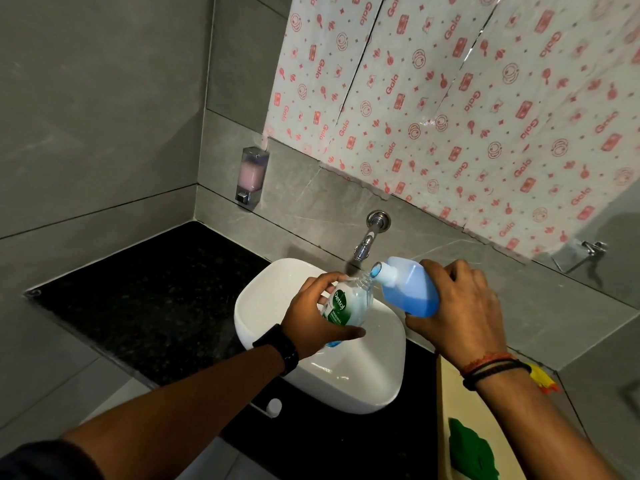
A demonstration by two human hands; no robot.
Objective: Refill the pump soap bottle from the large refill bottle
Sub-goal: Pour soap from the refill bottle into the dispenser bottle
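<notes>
My left hand [313,311] grips a small clear soap bottle [349,304] with a green and white label. Its pump is off and its open neck points up and to the right, over the white sink [374,382]. My right hand [457,306] holds the large refill bottle [410,289], translucent and partly full of blue liquid, tilted to the left. The refill bottle's open mouth sits just beside the small bottle's neck. A little blue liquid shows at the bottom of the small bottle.
A chrome tap [369,239] juts from the wall right behind the two bottles. A white pump top [273,407] lies on the black counter [149,299] in front of the sink. A wall soap dispenser [252,174] hangs at the left. A cardboard box [467,427] stands at the right.
</notes>
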